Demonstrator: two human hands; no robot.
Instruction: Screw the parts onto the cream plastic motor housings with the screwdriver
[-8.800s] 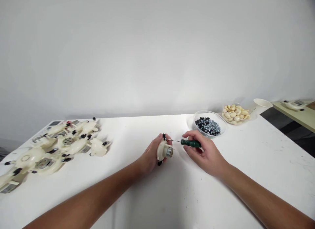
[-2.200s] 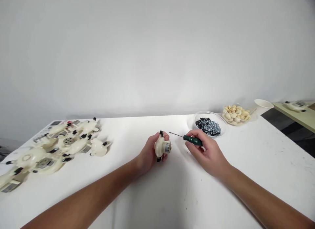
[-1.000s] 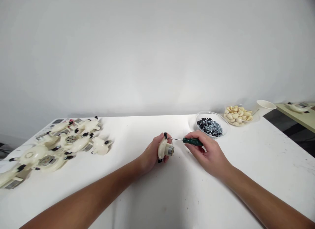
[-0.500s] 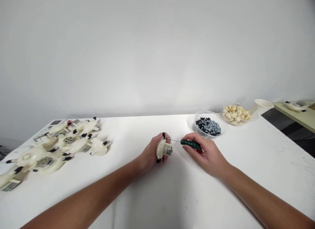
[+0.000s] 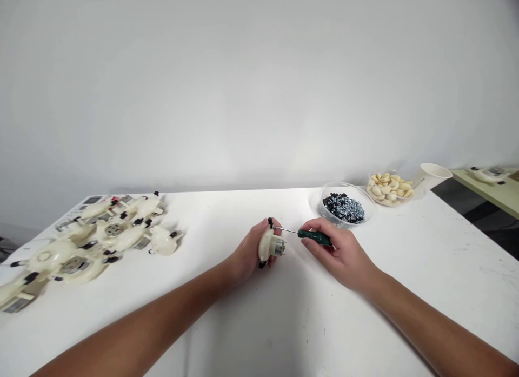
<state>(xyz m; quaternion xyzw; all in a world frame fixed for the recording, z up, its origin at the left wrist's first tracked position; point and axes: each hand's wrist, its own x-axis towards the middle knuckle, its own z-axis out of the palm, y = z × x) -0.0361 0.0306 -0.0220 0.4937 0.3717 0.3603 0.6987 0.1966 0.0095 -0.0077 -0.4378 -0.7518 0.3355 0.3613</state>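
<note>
My left fingers [image 5: 261,232] are curled closed around a cream plastic housing [image 5: 265,246], gripping it against the palm of my left hand [image 5: 247,252]. A small metal motor [image 5: 278,247] faces out of the housing toward my right. One black tab [image 5: 270,222] sits at its top edge, just past my fingertips, and another [image 5: 262,264] shows at its lower edge.

My right fingers [image 5: 318,224] are clenched on the green handle of a screwdriver [image 5: 314,237], held in my right hand [image 5: 338,252]. Its thin steel shaft [image 5: 286,230] points left, and from here its tip looks to meet the top tab, though I can't tell whether it makes contact.

Both hands are over the middle of a white desk [image 5: 243,333], toward its near edge. Along the desk's left side lies a heap of similar housings [image 5: 163,240], some with black tabs and metal parts. Behind the desk rises a plain pale wall [image 5: 259,85].

Near the far edge, right of my hands, a clear bowl [image 5: 367,202] holds black pieces and silver screws [image 5: 344,208]. Beyond it, a clear tub [image 5: 409,193] holds pale curved pieces [image 5: 387,190], and a white paper cup [image 5: 436,171] stands at the far right corner. Past the corner, another housing [image 5: 486,174] sits on a pale side table [image 5: 482,185].
</note>
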